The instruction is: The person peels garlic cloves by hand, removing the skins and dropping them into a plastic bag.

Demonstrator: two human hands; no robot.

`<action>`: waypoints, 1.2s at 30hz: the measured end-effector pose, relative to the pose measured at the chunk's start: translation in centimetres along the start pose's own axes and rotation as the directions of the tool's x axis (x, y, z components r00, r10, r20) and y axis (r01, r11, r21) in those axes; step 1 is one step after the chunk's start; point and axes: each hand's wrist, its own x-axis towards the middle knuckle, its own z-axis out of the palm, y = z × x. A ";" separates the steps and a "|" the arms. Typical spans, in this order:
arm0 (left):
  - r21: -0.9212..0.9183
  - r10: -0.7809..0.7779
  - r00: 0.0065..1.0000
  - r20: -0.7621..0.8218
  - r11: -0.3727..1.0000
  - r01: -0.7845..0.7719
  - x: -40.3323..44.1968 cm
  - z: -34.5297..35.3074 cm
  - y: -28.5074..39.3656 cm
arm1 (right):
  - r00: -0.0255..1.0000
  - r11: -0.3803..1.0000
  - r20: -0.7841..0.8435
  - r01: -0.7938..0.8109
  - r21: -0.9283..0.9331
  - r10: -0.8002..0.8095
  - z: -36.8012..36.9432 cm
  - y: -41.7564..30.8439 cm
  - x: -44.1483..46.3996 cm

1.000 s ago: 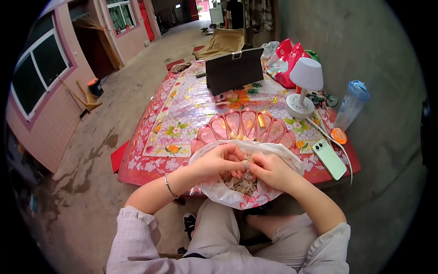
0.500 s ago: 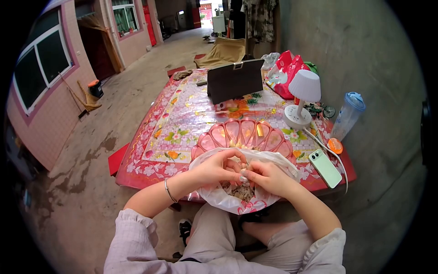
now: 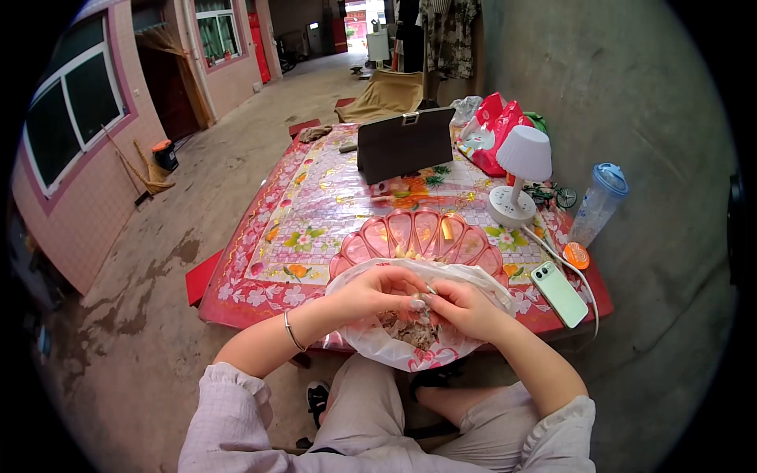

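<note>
My left hand (image 3: 382,290) and my right hand (image 3: 461,306) meet over an open white plastic bag (image 3: 378,339) at the table's near edge. Both are closed, fingertips pinched together around something too small to make out. Brownish scraps like peelings (image 3: 416,329) lie inside the bag, under my fingers. Just behind the bag is a pink, clear, petal-shaped tray (image 3: 473,240), with small pale pieces (image 3: 406,252) in its near middle part. The bag covers the tray's front.
On the flowered table (image 3: 236,276) stand a dark tablet case (image 3: 406,146), a white lamp (image 3: 524,154), a red bag (image 3: 497,130) and a blue-lidded bottle (image 3: 599,205). A pale green phone (image 3: 559,294), an orange round item (image 3: 576,255) and a white cable (image 3: 579,272) lie at the right.
The view has tilted slightly, so the table sits lower in the picture. Both hands stay over the bag, and their fingers have shifted a little against each other.
</note>
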 end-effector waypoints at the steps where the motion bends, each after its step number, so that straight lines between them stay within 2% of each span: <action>1: 0.000 0.000 1.000 0.000 1.000 0.000 0.0 0.0 0.0 | 1.000 1.000 0.000 0.000 0.000 0.000 0.0 -0.1 0.0; 4: -0.041 0.008 1.000 0.020 0.999 -0.007 -0.1 0.1 0.0 | 1.000 1.000 0.018 0.009 0.007 -0.009 0.0 -0.4 -0.2; 7: -0.102 0.006 1.000 0.013 0.995 -0.004 -0.2 -0.1 -0.3 | 1.000 0.994 0.025 0.009 0.113 -0.012 0.2 -0.3 -0.2; 9: -0.185 -0.016 0.999 0.031 0.983 0.022 -0.2 -0.5 -0.3 | 0.998 0.995 -0.006 0.058 0.085 -0.058 0.3 0.0 -0.2; 13: -0.189 -0.047 0.999 -0.015 0.981 0.044 -0.2 -0.2 0.2 | 0.999 0.999 -0.031 0.027 0.037 -0.026 0.2 0.1 0.0; 15: -0.135 -0.087 0.988 -0.128 0.988 0.070 -0.2 -0.1 0.4 | 0.994 0.995 -0.092 0.051 -0.089 -0.059 0.1 0.6 0.2; 16: -0.135 -0.087 0.988 -0.128 0.988 0.070 -0.1 -0.2 0.4 | 0.994 0.995 -0.092 0.050 -0.088 -0.059 0.2 1.1 0.3; 18: -0.202 -0.146 0.977 -0.157 0.973 0.113 -0.1 -0.7 0.3 | 0.981 0.999 -0.190 -0.033 0.020 0.036 0.3 2.0 0.4; 22: -0.316 -0.183 0.965 -0.190 0.942 0.116 0.0 -1.0 0.3 | 0.952 0.994 -0.285 -0.110 0.015 0.110 0.1 0.8 -0.1; 24: -0.354 -0.180 0.942 -0.282 0.932 0.072 0.0 -0.4 0.6 | 0.963 0.975 -0.268 -0.075 -0.207 0.018 0.3 0.3 -0.1; 25: -0.355 -0.180 0.942 -0.283 0.932 0.072 0.2 -0.4 0.4 | 0.963 0.976 -0.268 -0.076 -0.206 0.018 0.4 0.3 0.0; 27: -0.157 -0.047 0.955 -0.292 0.988 0.000 0.5 -0.5 -0.4 | 0.987 0.950 -0.154 -0.002 -0.312 -0.049 0.5 0.5 0.2; 32: -0.177 -0.055 0.971 -0.232 0.984 0.014 0.3 -0.8 -0.6 | 0.986 0.948 -0.153 0.011 -0.317 -0.063 0.7 0.5 0.4; 34: -0.179 -0.077 0.979 -0.190 0.983 0.042 0.2 -1.0 -0.7 | 0.992 0.965 -0.113 -0.089 -0.246 0.063 0.7 -0.1 0.3; 36: -0.133 -0.074 0.987 -0.145 0.990 0.054 0.1 -1.0 -0.7 | 0.992 0.948 -0.110 -0.089 -0.306 0.058 0.5 -0.4 0.2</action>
